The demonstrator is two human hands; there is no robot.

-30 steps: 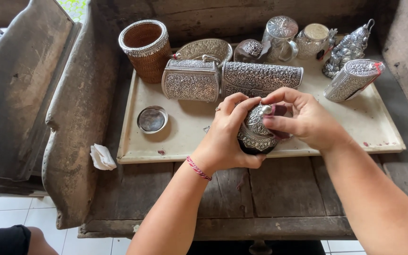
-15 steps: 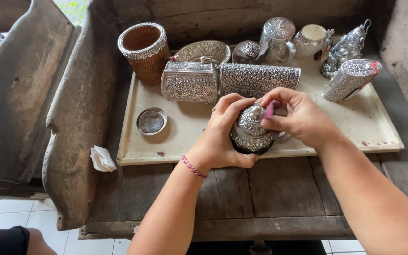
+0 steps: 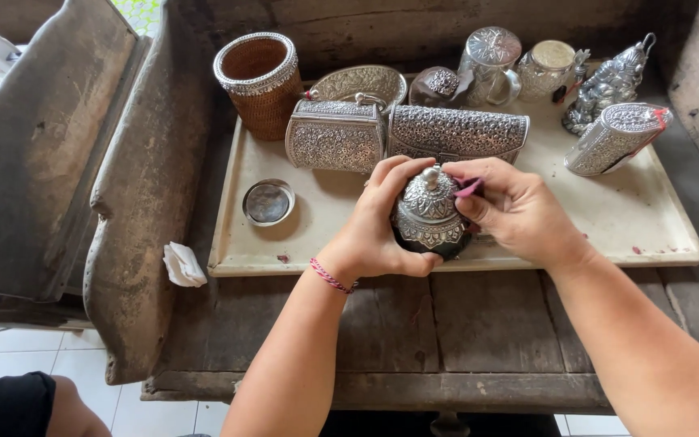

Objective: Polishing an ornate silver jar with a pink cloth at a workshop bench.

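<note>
My left hand (image 3: 378, 222) grips a round embossed silver pot (image 3: 429, 215) with a knobbed lid, held upright just above the front edge of a cream tray (image 3: 317, 235). My right hand (image 3: 519, 212) rests against the pot's right side and pinches a small pink object (image 3: 469, 188) at the lid's edge. A red string bracelet circles my left wrist.
On the tray stand two silver embossed clutch boxes (image 3: 336, 134), (image 3: 456, 132), a woven basket with silver rim (image 3: 257, 82), a small round dish (image 3: 268, 201), lidded cups, a figurine (image 3: 610, 81) and a cylindrical case (image 3: 616, 138). A crumpled white tissue (image 3: 182, 265) lies on the wooden table (image 3: 479, 324).
The pot has been turned upright in my hands and raised slightly, its knobbed lid now facing up. My right fingers shifted to the lid's right edge.
</note>
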